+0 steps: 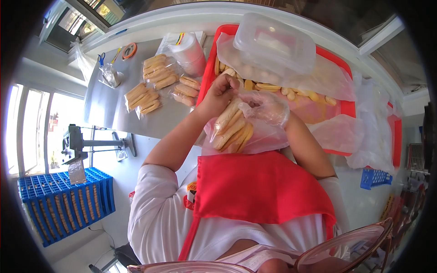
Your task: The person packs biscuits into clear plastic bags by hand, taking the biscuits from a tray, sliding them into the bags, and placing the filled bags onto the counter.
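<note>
A clear plastic bag of long biscuits (pixel 231 128) hangs in front of the red apron, its top gathered between both hands. My left hand (pixel 224 93), bare, has its fingers pinched together at the bag's upper end. My right hand (pixel 266 107) wears a clear plastic glove, its fingers closed on the bag's neck. Beyond the hands stands a red tray (pixel 209 68) lined with translucent sheets, with loose biscuits (pixel 291 93) in it. A translucent plastic box (pixel 275 43) rests over the tray's far part.
Several filled bags (pixel 160 73) lie on the metal table (pixel 120 107) at the left, near a roll of bags (pixel 187 52), orange tape (pixel 129 51) and blue scissors (pixel 101 58). Blue crates (pixel 68 204) stand lower left. A blue basket (pixel 375 177) sits at right.
</note>
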A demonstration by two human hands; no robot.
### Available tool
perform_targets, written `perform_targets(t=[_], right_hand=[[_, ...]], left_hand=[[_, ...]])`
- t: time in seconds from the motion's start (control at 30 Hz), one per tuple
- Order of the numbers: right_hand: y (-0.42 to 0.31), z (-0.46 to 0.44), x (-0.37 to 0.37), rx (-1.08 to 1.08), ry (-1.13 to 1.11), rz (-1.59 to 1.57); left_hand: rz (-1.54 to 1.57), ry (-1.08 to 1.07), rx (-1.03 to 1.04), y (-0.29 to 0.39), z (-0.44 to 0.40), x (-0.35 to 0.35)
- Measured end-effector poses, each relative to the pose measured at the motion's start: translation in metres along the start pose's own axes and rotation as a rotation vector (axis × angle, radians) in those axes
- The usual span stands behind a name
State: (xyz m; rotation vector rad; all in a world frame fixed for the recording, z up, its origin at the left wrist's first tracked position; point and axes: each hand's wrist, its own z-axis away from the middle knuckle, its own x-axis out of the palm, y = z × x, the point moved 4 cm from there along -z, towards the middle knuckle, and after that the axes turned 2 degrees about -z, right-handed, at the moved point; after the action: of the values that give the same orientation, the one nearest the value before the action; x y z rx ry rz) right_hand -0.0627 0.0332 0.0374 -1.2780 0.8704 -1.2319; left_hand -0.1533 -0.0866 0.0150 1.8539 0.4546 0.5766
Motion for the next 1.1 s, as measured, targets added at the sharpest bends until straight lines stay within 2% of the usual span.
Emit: perform_targets(t=[0.17,0.27,0.37,0.43,0.47,0.57,0.6,0.67,0.7,0.73,0.77,0.83,0.9,0.97,1.1], right_hand=[[0.001,0.005,0.010,0.035,-0.027,0.066],[0.013,0.006,0.008,-0.053,-0.070,0.114],[0.040,-0.004,0.004,-0.104,0.033,-0.306],[0.025,-0.005,0.000,-0.104,0.100,-0.240],[0.016,-0.004,-0.001,-0.104,0.141,-0.210],[-0.009,-0.015,-0.013,-0.110,0.212,0.156],[0.004,-0.023,-0.023,-0.064,0.202,0.110],[0.042,-0.035,-0.048,0.020,0.194,0.017],[0.043,-0.032,-0.048,0.043,0.157,0.073],[0.043,-0.032,-0.042,0.070,0.118,0.128],[0.048,-0.026,-0.041,0.109,0.095,0.173],[0.063,-0.028,-0.037,0.123,0.068,-0.088],[0.068,-0.027,-0.034,0.138,0.072,-0.238],[0.063,-0.022,-0.032,0.161,0.115,-0.282],[0.039,-0.008,-0.028,0.196,0.045,-0.211]], left_hand=[[0.054,-0.067,-0.053,-0.007,0.002,-0.001],[0.099,-0.075,-0.079,-0.006,0.001,-0.004],[0.191,0.026,-0.139,0.007,-0.010,-0.007],[0.260,0.102,-0.180,0.010,-0.020,-0.006],[0.246,0.133,-0.115,0.007,-0.024,-0.004],[-0.126,0.396,-0.096,-0.023,-0.019,-0.002],[-0.308,0.481,-0.033,-0.032,-0.013,0.003],[-0.279,0.563,-0.081,-0.031,0.003,0.022],[-0.264,0.602,-0.104,-0.032,0.007,0.028],[-0.323,0.577,-0.094,-0.041,0.011,0.025],[0.004,0.506,-0.080,-0.056,0.016,0.025],[-0.044,0.456,-0.158,-0.048,0.018,0.023],[-0.058,0.429,-0.135,-0.052,0.019,0.018],[-0.059,0.402,-0.123,-0.055,0.018,0.017],[0.021,0.350,-0.149,-0.053,0.019,0.025]])
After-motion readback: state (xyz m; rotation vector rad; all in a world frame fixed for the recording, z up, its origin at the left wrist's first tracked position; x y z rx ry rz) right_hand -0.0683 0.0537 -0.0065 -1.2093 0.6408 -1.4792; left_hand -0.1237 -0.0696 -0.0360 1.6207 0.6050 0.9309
